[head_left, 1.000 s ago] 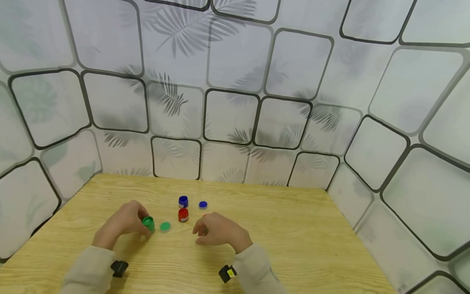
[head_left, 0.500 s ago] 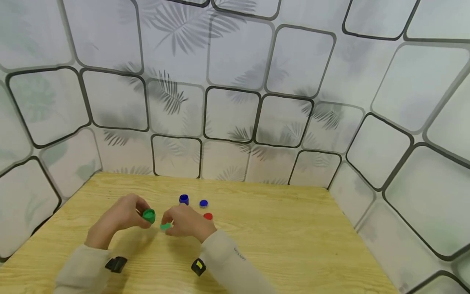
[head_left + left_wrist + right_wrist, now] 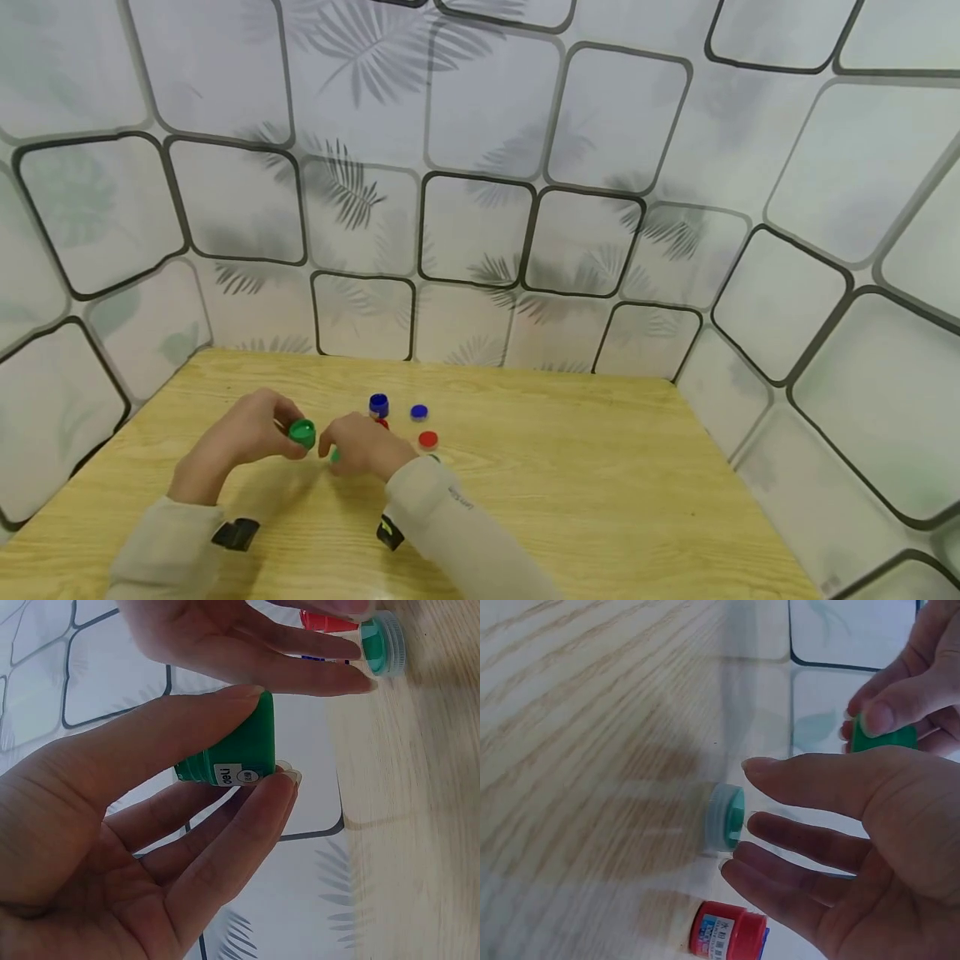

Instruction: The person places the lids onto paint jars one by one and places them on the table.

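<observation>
My left hand [image 3: 251,429] holds a small green paint jar [image 3: 244,750] above the table, pinched between the thumb and fingers. The jar is uncapped, and a "deli" label shows on its side in the left wrist view. My right hand [image 3: 363,446] hovers over the green lid [image 3: 726,817], which lies on the table with a clear rim. In the right wrist view its thumb and fingers are spread near the lid, without a visible grip on it. A red paint jar [image 3: 727,930] stands beside the lid, partly hidden by the right hand in the head view.
Behind the red jar stands an open blue paint jar [image 3: 378,406], with a blue lid [image 3: 419,412] to its right. A red lid [image 3: 428,440] lies closer, near the right sleeve. The wooden table [image 3: 600,500] meets a patterned wall covering [image 3: 480,233] at the back.
My left hand has raised the green jar off the table. My right hand has moved left from near the red lid to the green lid, now covering most of the red jar.
</observation>
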`<state>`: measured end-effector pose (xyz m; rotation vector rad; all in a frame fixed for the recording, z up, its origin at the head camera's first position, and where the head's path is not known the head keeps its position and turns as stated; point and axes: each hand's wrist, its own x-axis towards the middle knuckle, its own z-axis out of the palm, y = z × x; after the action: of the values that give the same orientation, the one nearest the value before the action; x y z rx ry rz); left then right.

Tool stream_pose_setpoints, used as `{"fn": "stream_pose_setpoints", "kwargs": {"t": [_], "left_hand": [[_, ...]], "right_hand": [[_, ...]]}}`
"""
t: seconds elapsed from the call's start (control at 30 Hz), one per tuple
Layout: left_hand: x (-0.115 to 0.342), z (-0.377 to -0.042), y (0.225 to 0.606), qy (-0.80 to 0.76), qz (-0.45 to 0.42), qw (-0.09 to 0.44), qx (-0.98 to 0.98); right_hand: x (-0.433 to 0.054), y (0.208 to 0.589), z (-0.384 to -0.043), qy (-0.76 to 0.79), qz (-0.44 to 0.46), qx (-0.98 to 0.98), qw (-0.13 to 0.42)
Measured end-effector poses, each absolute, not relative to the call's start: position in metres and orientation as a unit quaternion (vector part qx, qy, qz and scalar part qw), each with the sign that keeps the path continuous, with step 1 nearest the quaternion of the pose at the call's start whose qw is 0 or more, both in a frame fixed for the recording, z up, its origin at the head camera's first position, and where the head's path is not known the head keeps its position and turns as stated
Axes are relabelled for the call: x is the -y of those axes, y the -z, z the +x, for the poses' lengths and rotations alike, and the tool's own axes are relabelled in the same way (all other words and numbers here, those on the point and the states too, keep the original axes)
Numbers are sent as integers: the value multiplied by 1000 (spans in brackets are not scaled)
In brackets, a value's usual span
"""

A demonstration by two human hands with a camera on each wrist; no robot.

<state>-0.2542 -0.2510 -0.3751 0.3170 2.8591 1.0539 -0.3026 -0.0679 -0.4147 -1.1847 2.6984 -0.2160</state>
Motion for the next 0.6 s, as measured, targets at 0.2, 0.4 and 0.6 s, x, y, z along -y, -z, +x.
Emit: {"fn": "stream_pose_setpoints", "kwargs": {"t": [0.2, 0.4, 0.6], "left_hand": [[249, -253, 373, -347, 106, 32, -931], [245, -252, 373, -349, 109, 29, -930], [236, -251, 375, -353, 110, 29, -929]], "right_hand": [[67, 418, -296, 62, -382, -916, 103], [59, 420, -286, 65, -377, -918, 106], [43, 413, -281, 74, -400, -904, 129]]}}
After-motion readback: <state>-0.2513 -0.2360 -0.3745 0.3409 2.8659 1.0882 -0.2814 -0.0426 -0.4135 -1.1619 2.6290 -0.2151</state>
